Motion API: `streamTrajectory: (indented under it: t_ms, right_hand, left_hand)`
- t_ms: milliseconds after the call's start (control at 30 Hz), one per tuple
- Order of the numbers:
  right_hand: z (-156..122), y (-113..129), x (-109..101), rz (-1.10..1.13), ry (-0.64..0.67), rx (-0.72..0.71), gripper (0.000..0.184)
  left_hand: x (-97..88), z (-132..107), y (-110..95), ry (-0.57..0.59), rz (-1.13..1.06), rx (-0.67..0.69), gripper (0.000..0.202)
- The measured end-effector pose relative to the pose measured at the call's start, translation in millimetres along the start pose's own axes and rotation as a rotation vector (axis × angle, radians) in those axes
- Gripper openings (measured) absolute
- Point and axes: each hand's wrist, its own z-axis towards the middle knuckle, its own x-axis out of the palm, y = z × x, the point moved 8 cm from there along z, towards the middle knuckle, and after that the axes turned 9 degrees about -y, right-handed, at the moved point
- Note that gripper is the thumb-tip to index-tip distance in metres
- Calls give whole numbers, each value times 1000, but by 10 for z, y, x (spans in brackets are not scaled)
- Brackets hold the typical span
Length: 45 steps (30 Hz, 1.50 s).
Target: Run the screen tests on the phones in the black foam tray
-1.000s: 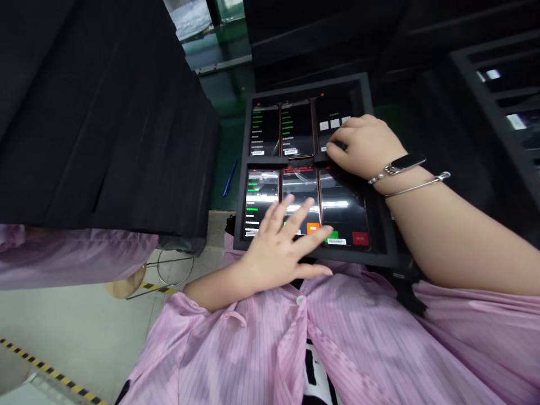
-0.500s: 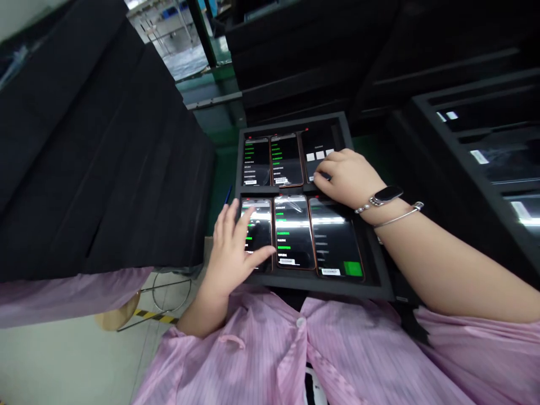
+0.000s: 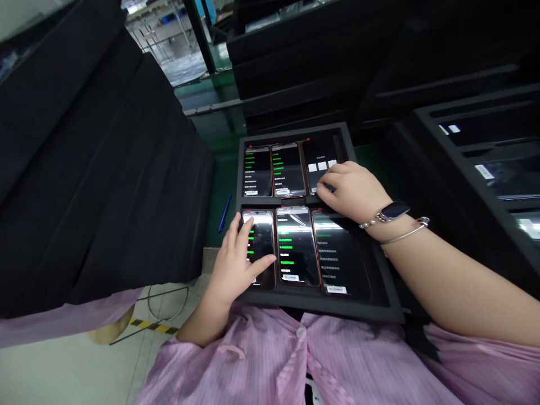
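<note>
1. Left hand [image 3: 236,269]: grip spread, fingers flat on the near-left phone [image 3: 265,233].
2. Right hand [image 3: 353,190]: grip loosely curled, empty, fingertips touching the far-right phone [image 3: 323,154].
3. Both phones lie in a black tray [image 3: 320,306]; a blue pen [image 3: 225,214] lies beside it.

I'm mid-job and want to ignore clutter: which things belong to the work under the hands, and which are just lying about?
In use:
left hand on the near-left phone
right hand on the far-right phone
black tray they lie in

Lying about:
blue pen left of the tray
black stack at left
dark rack at right
</note>
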Motion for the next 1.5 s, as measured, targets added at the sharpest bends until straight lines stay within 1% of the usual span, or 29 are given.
streamTrajectory:
  t_ms: [267,333,367,433,500,567,633,700,800,867,900,967,1033,1100,1167,1200,1267,1367,1500]
  right_hand:
    - [-12,-3,-8,38,13,29,31]
    - [-19,-76,-36,77,-44,98,27]
    - [-29,-143,-53,104,-87,164,29]
    - [-63,-282,-53,149,-147,298,43]
    - [-90,-366,7,164,-125,378,47]
    - [-102,-396,60,169,-77,414,43]
    - [-110,-421,54,193,-74,460,43]
    - [-116,-434,-6,214,-107,482,45]
    - [-145,-401,-126,229,-144,449,47]
    - [-205,-316,-262,248,-185,406,48]
    - [-251,-241,-361,266,-217,379,49]
    - [-374,-11,-620,316,-285,304,51]
    - [-529,301,-911,368,-326,205,53]
    - [-702,600,-1152,383,-317,143,51]
    - [-869,852,-1280,400,-262,101,48]
    - [-951,953,-1298,412,-227,88,49]
    - [-1112,1102,-1260,445,-167,77,57]
    - [-1341,1244,-1075,492,-99,79,68]
    - [-1535,1344,-804,495,-26,99,65]
  left_hand:
    - [2,0,-5,-11,-6,39,80]
    - [6,-3,-2,-12,-6,43,80]
    - [8,-4,-2,-13,-7,45,80]
    - [9,-5,0,-18,-7,47,79]
    - [8,-3,-1,-24,-7,49,80]
    - [9,6,-1,-30,-13,47,80]
    - [16,22,1,-37,-32,43,79]
    - [27,35,10,-51,-66,43,78]
    - [21,-2,37,-114,-170,71,79]
    - [4,-98,63,-148,-245,100,80]
    - [-1,-166,78,-148,-268,109,80]
    - [-7,-323,107,-116,-280,110,79]
    - [-30,-473,128,-91,-267,100,75]
    - [-64,-582,131,-86,-243,100,69]
    - [-83,-637,128,-84,-209,99,63]
    - [-79,-648,127,-76,-192,96,60]
    - [-59,-651,128,-60,-165,91,58]
    - [-39,-645,125,-79,-142,107,56]
    - [-40,-641,129,-116,-138,131,56]
